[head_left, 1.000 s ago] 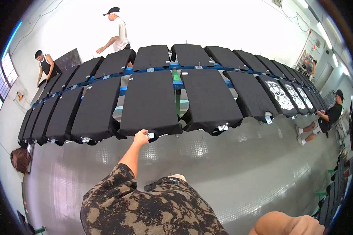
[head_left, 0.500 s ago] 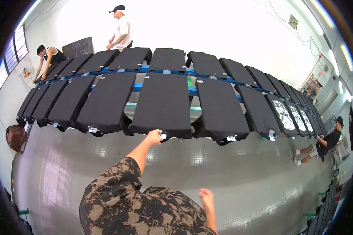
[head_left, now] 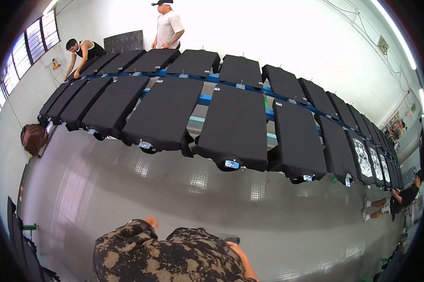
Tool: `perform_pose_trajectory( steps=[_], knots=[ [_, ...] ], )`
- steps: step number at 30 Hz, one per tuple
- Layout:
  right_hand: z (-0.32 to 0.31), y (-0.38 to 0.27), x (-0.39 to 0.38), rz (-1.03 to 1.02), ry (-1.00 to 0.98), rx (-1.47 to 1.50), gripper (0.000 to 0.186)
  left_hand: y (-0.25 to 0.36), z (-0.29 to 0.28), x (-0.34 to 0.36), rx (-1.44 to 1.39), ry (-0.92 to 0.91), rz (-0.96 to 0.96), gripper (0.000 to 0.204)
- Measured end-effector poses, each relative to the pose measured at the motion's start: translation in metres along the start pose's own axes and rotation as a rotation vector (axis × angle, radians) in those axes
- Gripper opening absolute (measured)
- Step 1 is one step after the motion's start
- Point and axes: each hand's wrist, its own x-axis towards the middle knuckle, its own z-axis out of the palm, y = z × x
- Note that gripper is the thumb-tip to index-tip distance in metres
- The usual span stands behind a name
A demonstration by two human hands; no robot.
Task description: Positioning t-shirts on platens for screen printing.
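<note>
My left hand (head_left: 151, 221) is low beside my camouflage-patterned shirt (head_left: 165, 256), blurred and partly behind the sleeve, clear of the boards. My right hand (head_left: 233, 246) is mostly hidden at the shirt's right side; its forearm shows below. Neither hand's fingers can be made out. Nearest in front is a board covered in a black garment (head_left: 231, 127), with a small light-blue tag (head_left: 231, 164) at its front edge. Similar black-covered boards (head_left: 296, 136) stand in two long rows on a blue frame (head_left: 205, 99). Several at the right carry white printed designs (head_left: 362, 157).
A person in white (head_left: 167, 28) and a person in a dark tank top (head_left: 87, 49) stand behind the far row. Another person (head_left: 404, 197) is at the right end. Grey floor (head_left: 184, 207) lies before me. A brown bundle (head_left: 33, 138) sits left; more racks (head_left: 19, 235) stand lower left.
My left hand has left the board's front edge and dropped to my side. My right hand moved in beside my body. The view shifted; the person in white turned slightly and lowered their arms.
</note>
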Motion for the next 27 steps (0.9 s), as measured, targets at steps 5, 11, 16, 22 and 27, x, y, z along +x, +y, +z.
perform_pose_trajectory(
  steps=[5, 11, 16, 22, 27],
  knots=[
    [-0.004, 0.000, -0.017, -0.031, -0.210, 0.340, 0.032, -0.043, -0.026, -0.029, -0.253, 0.192, -0.214, 0.025],
    [-0.017, -0.020, -0.028, 0.097, -0.283, 0.112, 0.037, 0.087, -0.016, -0.072, -0.210, 0.144, 0.065, 0.019],
    [-0.023, 0.046, -0.013, -0.097, -0.229, 0.048, 0.047, 0.198, 0.021, -0.105, -0.385, 0.110, 0.385, 0.027],
    [-0.092, 0.036, -0.089, -0.043, -0.200, 0.130, 0.040, 0.211, 0.052, -0.087, 0.146, -0.008, 0.284, 0.024],
    [-0.130, 0.025, -0.144, 0.046, -0.253, 0.564, 0.034, 0.249, 0.075, -0.093, 0.057, 0.042, 0.018, 0.024]
  ],
)
